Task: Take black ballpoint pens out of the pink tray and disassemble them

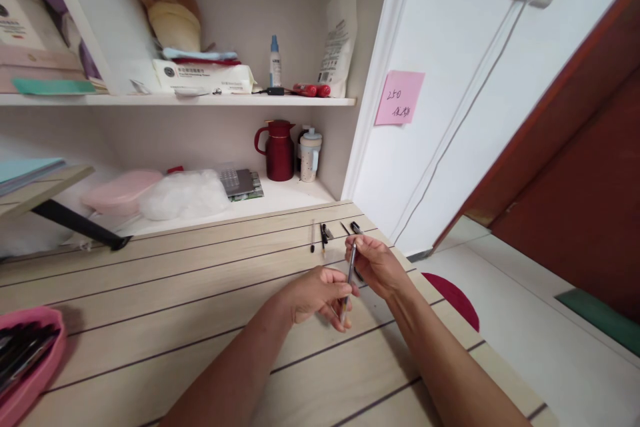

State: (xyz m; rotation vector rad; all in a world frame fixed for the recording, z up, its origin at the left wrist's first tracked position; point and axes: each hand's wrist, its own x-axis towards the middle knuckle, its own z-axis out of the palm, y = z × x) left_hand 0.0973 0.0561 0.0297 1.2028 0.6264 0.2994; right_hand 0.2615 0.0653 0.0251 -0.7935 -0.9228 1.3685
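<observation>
Pinching the pen [351, 265] near each end, left hand [317, 295] low, right hand [379, 265] high, we judge it light, stiff, slick.

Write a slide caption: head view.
Left hand and right hand hold a pen above a wooden desk, pen parts beyond.

One pen [350, 277], four loose pen parts [313, 237], one red jug [278, 150], one pink note [399, 97]

A red jug [279, 150] and pale cup [310, 155] stand together on the lower shelf [295, 197]; a pink box [123, 190] lies further left. A pink note [399, 97] sticks to the white wall [450, 27]; a pink tray [56, 347] sits far left.
</observation>
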